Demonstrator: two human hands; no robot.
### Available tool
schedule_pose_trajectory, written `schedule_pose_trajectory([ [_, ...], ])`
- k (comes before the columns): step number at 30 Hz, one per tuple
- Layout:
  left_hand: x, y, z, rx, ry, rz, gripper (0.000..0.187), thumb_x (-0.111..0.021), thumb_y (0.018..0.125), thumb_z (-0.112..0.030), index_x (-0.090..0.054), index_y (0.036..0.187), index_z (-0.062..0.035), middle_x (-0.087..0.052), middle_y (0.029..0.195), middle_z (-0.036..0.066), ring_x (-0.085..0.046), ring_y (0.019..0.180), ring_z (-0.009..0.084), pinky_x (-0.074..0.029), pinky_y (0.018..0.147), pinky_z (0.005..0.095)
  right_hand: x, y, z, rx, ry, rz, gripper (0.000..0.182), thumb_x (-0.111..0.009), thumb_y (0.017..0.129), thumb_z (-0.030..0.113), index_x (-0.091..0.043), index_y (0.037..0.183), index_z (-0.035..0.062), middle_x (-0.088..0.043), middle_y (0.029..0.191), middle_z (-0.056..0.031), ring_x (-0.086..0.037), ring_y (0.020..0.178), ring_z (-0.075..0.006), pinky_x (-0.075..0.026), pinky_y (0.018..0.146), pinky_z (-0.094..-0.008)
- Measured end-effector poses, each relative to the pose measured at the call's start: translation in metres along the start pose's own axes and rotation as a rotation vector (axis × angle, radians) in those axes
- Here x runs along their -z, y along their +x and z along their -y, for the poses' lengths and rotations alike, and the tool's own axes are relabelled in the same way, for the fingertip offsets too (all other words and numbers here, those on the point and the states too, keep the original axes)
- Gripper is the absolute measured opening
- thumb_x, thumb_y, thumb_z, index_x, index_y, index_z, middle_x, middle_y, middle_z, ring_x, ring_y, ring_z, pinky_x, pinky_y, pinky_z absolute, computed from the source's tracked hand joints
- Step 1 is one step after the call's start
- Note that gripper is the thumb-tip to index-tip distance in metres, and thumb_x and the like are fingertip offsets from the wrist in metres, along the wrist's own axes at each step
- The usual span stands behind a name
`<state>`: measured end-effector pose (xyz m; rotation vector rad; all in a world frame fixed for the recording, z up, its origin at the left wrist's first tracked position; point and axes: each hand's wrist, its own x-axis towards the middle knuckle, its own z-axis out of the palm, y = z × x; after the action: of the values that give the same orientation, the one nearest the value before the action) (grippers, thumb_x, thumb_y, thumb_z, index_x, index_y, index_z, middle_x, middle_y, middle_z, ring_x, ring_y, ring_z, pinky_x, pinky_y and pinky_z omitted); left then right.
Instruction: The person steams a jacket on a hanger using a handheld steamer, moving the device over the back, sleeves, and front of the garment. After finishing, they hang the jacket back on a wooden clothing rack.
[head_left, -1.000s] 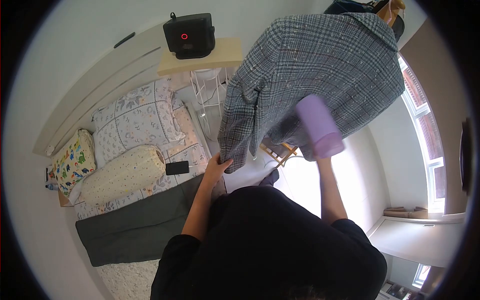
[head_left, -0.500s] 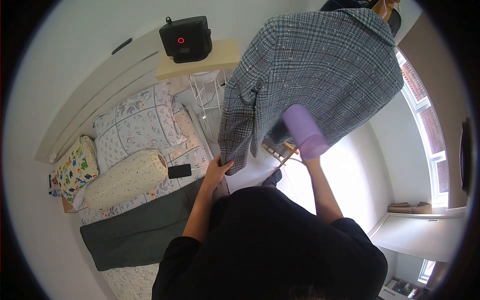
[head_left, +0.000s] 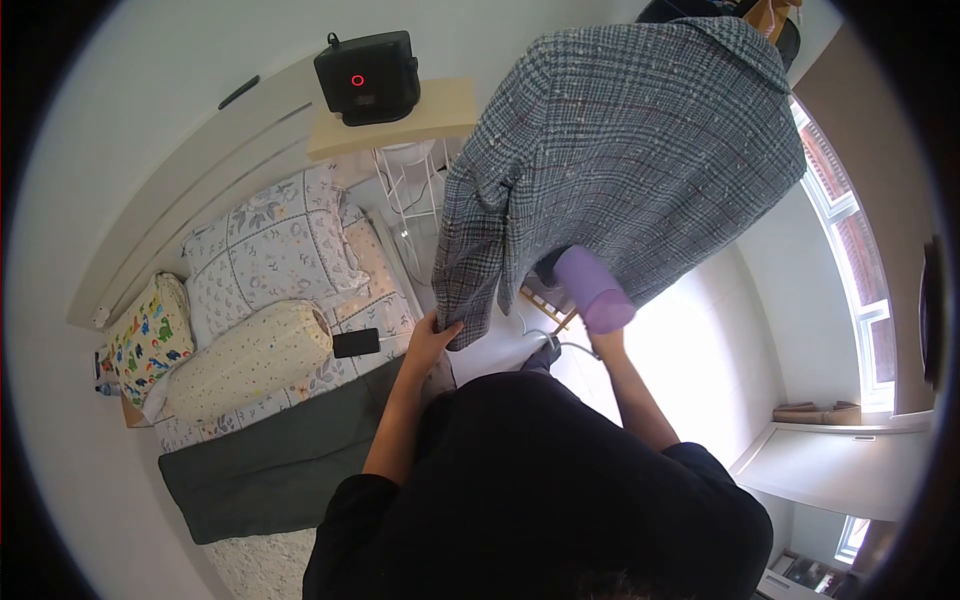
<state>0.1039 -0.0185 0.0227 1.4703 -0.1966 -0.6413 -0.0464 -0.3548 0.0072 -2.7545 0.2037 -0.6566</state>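
A grey plaid tweed jacket (head_left: pixel 640 150) hangs before me with its back turned my way. At the lower left, my left hand (head_left: pixel 430 342) is closed on the cuff of its sleeve (head_left: pixel 468 290), which it holds out to the side. A lavender, cylinder-shaped handheld garment steamer (head_left: pixel 592 285) is in my right hand (head_left: pixel 608 342), tilted up toward the jacket's lower hem. The steamer's body partly hides my right fingers. Its dark upper end overlaps the hem, and a grey cord (head_left: pixel 575 347) runs below it.
On the left is a bed with pillows (head_left: pixel 270 235), a bolster (head_left: pixel 255 350), a dark green blanket (head_left: pixel 290 450) and a black phone (head_left: pixel 356 343). A black box-like device (head_left: pixel 368 80) stands on a wooden-topped shelf (head_left: pixel 445 105). Windows (head_left: pixel 850 230) line the right wall.
My right hand has moved the steamer down and slightly left along the jacket's lower part. My left hand keeps its hold on the sleeve cuff.
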Motion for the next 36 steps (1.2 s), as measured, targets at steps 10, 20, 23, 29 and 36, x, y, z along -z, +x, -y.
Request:
schedule_pose_trajectory([
  [10, -0.008, -0.003, -0.012, 0.023, 0.033, -0.037, 0.033, -0.067, 0.083, -0.01, -0.058, 0.111, 0.0046, -0.065, 0.102, 0.009, -0.061, 0.092, 0.0141, -0.046, 0.084, 0.0274, 0.232, 0.109, 0.064, -0.592, 0.604, -0.504, 0.012, -0.068, 0.084, 0.014, -0.062, 0.088, 0.0043, -0.059, 0.068, -0.0048, -0.054, 0.054, -0.0116, -0.041, 0.047, -0.0249],
  [20, -0.007, 0.002, -0.006, 0.038, -0.004, -0.017, 0.035, -0.067, 0.083, -0.009, -0.056, 0.113, 0.0057, -0.064, 0.107, 0.01, -0.059, 0.098, 0.0159, -0.043, 0.088, 0.0289, 0.108, 0.006, -0.057, -0.112, -0.299, -0.143, 0.02, -0.05, 0.091, 0.021, -0.062, 0.091, 0.0055, -0.061, 0.073, -0.0076, -0.059, 0.071, -0.022, -0.046, 0.066, -0.0363],
  [23, -0.006, 0.005, -0.004, 0.043, 0.037, -0.024, 0.036, -0.067, 0.083, -0.009, -0.056, 0.113, 0.0059, -0.064, 0.108, 0.01, -0.059, 0.097, 0.0163, -0.044, 0.088, 0.0291, 0.073, -0.018, -0.02, -0.599, 0.157, 0.182, 0.025, -0.056, 0.084, 0.021, -0.06, 0.096, -0.0004, -0.062, 0.082, -0.0155, -0.061, 0.078, -0.029, -0.047, 0.071, -0.041],
  [29, 0.0, 0.012, 0.004, -0.022, 0.092, -0.034, 0.034, -0.068, 0.081, -0.008, -0.058, 0.111, 0.0048, -0.066, 0.101, 0.01, -0.061, 0.09, 0.0162, -0.047, 0.082, 0.0279, 0.036, -0.045, 0.017, -0.982, 0.589, 0.061, 0.028, -0.067, 0.078, 0.018, -0.056, 0.095, -0.0021, -0.058, 0.067, -0.0073, -0.056, 0.053, -0.015, -0.045, 0.047, -0.0299],
  [36, 0.001, 0.009, -0.002, 0.011, 0.071, -0.038, 0.031, -0.067, 0.082, -0.009, -0.058, 0.109, 0.0045, -0.065, 0.101, 0.01, -0.06, 0.091, 0.0157, -0.046, 0.083, 0.0284, 0.102, -0.026, -0.026, -0.626, 0.157, -0.027, 0.031, -0.053, 0.086, 0.031, -0.061, 0.089, 0.0017, -0.062, 0.071, -0.0084, -0.061, 0.069, -0.0192, -0.047, 0.063, -0.036],
])
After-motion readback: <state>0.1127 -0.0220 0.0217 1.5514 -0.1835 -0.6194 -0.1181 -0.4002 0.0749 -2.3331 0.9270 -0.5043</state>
